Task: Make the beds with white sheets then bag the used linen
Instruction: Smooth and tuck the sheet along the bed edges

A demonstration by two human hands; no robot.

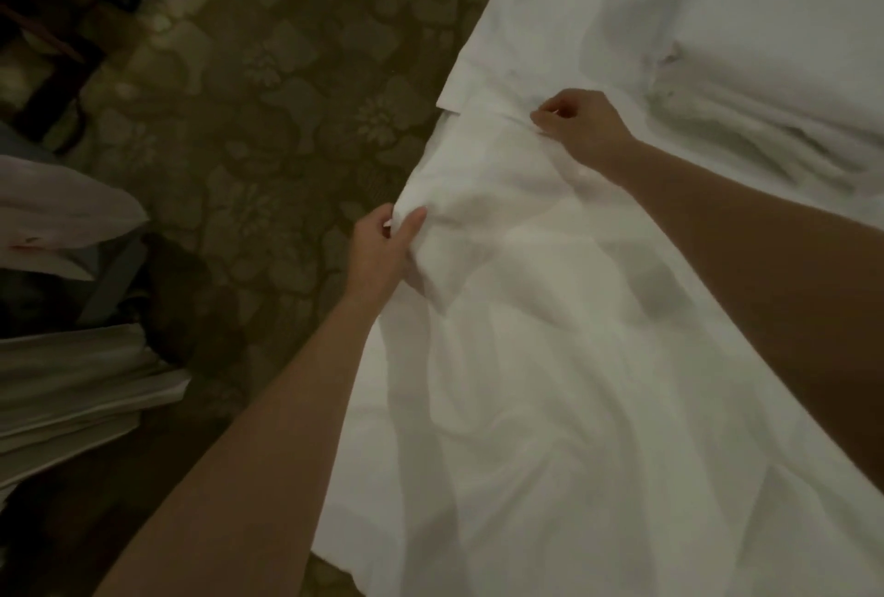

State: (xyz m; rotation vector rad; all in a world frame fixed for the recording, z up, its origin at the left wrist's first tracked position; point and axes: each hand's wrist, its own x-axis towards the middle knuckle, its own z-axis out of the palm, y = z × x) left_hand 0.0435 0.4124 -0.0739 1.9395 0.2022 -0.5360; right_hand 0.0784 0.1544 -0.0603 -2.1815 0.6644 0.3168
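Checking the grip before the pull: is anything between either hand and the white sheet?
Nothing visible. The left hand grips the white sheet at the bed's edge; the right hand pinches it further up, bare fingers directly on cloth.

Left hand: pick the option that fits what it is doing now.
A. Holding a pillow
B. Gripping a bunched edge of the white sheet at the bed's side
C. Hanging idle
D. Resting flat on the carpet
B: the left hand has thumb and fingers closed on a gathered fold of the white sheet at the bed's edge, above the patterned carpet.
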